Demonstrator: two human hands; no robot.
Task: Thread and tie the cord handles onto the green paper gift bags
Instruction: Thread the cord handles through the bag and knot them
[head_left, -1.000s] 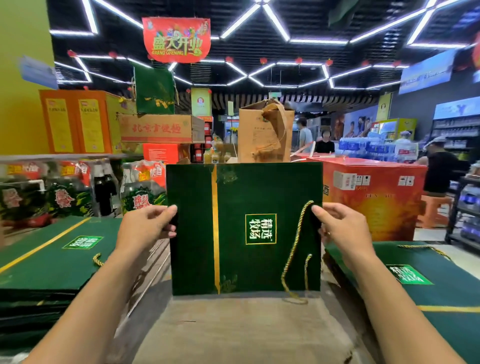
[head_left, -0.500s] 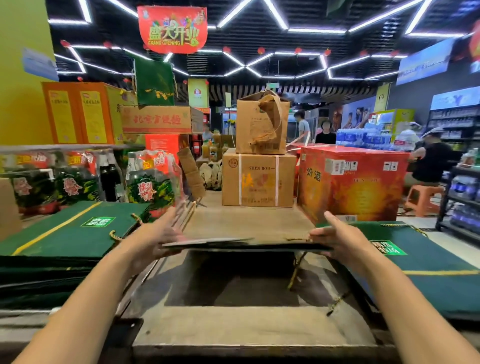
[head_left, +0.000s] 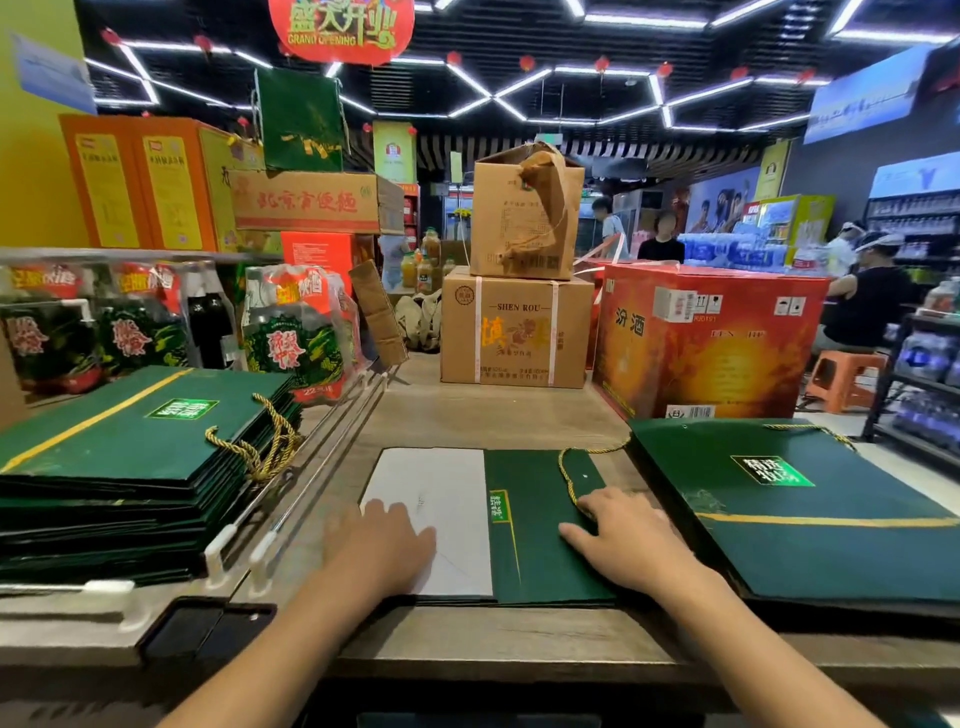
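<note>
Green bags: left stack at 9 o'clock, right stack at 3, both w/ cords. Centre bag flat at 6, left hand & right hand pressing it, fingers straight. Its gold cord looks threaded; 2nd handle prob. to do.

Around the flat bag: bag stack just beside it at 3 o'clock, metal rails then second stack at 9. Bare counter is open toward 12 up to the brown carton. Red carton blocks 1–2. Phone at 8.
</note>
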